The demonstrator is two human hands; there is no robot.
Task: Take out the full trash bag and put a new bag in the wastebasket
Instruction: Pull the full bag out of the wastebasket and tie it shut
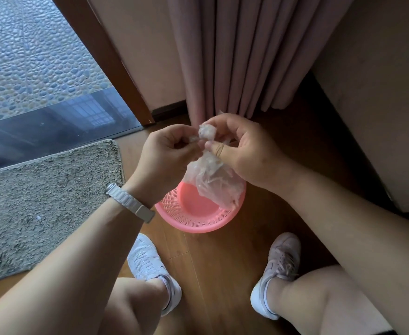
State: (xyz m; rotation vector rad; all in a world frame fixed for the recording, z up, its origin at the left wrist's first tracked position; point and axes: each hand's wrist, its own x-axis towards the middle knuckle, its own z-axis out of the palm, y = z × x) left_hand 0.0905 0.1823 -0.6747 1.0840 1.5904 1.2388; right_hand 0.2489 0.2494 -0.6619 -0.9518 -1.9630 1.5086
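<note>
Clear trash bag pinched between both hands' fingers above wastebasket.

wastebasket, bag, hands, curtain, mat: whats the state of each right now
wastebasket: upright on the floor, unlined, looks empty
clear bag: held above the basket, top bunched
left hand: pinching the bag top
right hand: pinching the bag top
curtain: hanging down to the floor
mat: flat on the floor
</note>
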